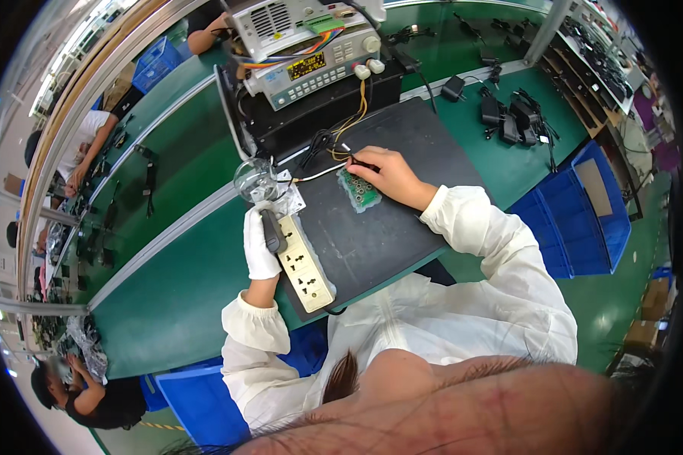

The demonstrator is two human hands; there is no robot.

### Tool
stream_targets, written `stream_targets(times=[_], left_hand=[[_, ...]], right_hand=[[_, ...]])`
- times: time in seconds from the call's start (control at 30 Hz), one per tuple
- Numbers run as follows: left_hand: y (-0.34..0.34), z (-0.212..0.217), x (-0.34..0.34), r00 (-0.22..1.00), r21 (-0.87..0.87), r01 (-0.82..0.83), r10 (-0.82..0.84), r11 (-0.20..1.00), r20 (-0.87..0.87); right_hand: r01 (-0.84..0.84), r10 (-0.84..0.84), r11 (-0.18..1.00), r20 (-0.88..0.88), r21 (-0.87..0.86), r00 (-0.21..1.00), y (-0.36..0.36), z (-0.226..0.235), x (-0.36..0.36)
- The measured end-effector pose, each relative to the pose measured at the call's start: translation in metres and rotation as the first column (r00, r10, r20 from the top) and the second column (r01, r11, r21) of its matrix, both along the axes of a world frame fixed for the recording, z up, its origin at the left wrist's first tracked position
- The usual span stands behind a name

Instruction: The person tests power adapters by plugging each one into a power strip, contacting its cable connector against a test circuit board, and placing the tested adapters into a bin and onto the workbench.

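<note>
My left hand (258, 244), in a white glove, is closed around a black power adapter (274, 231) at the far end of a cream power strip (305, 270). My right hand (391, 178) is bare, its fingers pinched on a thin black cable end (366, 164). Just under those fingertips lies a small green circuit board (362, 195) with round metal contacts. A white-and-black cable (319, 177) runs leftward from near that hand. Beyond my left hand stands a clear glass bulb (255, 180), beside a whitish plate (289, 201).
A black mat (402, 250) covers this part of the green bench. Test instruments (311, 72) with wires stand at the back. Black adapters (516, 117) lie to the right, above blue bins (577, 220). Other people work across the partition at left.
</note>
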State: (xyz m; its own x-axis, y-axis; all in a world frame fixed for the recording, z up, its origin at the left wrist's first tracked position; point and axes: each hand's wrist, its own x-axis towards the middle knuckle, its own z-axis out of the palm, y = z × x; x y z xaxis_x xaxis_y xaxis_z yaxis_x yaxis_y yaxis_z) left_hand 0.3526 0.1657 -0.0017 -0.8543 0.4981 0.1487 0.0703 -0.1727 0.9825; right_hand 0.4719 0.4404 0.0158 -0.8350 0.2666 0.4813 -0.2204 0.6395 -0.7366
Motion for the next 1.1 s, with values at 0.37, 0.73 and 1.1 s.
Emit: stream_targets(times=[0.37, 0.73, 1.1], left_hand=[[-0.009, -0.003, -0.002, 0.991, 0.046, -0.015, 0.009, 0.999, 0.133], [-0.010, -0.017, -0.012, 0.990, 0.061, 0.033, -0.041, 0.998, 0.134], [-0.005, -0.013, -0.013, 0.995, 0.057, -0.056, 0.051, 0.997, 0.091]], right_hand=[[-0.035, 0.062, 0.962, -0.094, 0.272, 0.994, -0.003, -0.002, 0.002], [0.143, -0.105, 0.963, -0.169, 0.230, 0.980, 0.031, 0.014, 0.016], [0.672, -0.918, 0.360, 0.115, 0.648, 0.380, 0.282, -0.008, 0.059]])
